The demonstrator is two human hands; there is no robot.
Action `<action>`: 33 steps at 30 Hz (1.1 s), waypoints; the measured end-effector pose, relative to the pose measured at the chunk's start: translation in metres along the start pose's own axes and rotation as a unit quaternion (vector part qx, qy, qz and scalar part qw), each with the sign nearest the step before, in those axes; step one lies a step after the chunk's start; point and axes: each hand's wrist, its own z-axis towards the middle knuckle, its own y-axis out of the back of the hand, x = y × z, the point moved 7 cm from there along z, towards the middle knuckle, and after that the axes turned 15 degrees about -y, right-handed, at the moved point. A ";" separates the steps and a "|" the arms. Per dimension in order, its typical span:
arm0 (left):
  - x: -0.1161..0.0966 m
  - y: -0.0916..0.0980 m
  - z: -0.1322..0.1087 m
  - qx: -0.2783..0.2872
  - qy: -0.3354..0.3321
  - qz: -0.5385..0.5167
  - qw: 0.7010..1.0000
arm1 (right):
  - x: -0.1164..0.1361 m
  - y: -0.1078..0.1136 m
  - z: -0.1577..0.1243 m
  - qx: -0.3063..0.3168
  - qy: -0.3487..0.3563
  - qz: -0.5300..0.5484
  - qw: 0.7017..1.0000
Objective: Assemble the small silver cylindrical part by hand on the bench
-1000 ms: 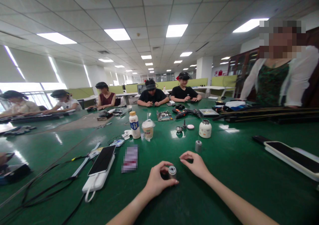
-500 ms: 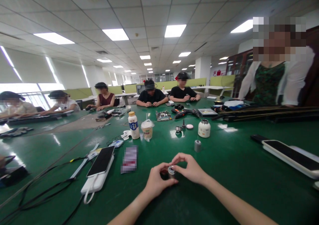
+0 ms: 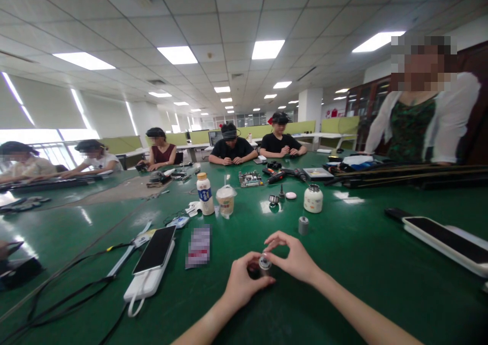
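At the near side of the green table [image 3: 328, 314], the left hand [image 3: 242, 279] is clamped around a metal cylinder [image 3: 265, 269], thumb and fingers on opposite sides, its top facing up. The right hand [image 3: 293, 258] has its fingertips at the cylinder's top edge; whether they pinch anything, I cannot tell. To the left, a phone [image 3: 155, 250] lies on a white power bank [image 3: 133, 290]. A little farther off, to the right, a second cylinder [image 3: 303, 226] stands upright. Beyond are a cup [image 3: 226, 201], a bottle [image 3: 205, 196] on its left and a white jar [image 3: 313, 200] on the right. Farther still lies a circuit board [image 3: 250, 179].
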 end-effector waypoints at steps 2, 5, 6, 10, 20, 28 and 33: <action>0.000 0.000 0.000 -0.001 -0.003 -0.001 1.000 | 0.001 -0.005 -0.002 0.016 0.001 -0.030 0.999; 0.000 0.000 0.001 0.002 -0.006 -0.002 1.000 | 0.002 -0.007 -0.001 0.016 -0.008 -0.021 1.000; 0.000 0.000 0.001 0.004 -0.006 -0.002 1.000 | 0.001 -0.004 0.001 0.012 -0.013 0.005 1.000; 0.000 -0.001 0.001 0.009 0.000 0.003 1.000 | -0.016 0.015 0.015 -0.034 -0.028 0.070 0.997; 0.001 -0.002 0.002 0.006 0.004 -0.005 1.000 | -0.087 0.016 0.023 -0.024 -0.059 -0.008 0.998; 0.001 -0.002 0.001 0.007 0.001 -0.016 1.000 | -0.040 0.016 0.023 0.022 -0.048 0.036 0.998; 0.001 -0.002 0.001 0.008 -0.007 -0.017 1.000 | 0.002 0.000 0.007 0.102 -0.028 0.068 0.992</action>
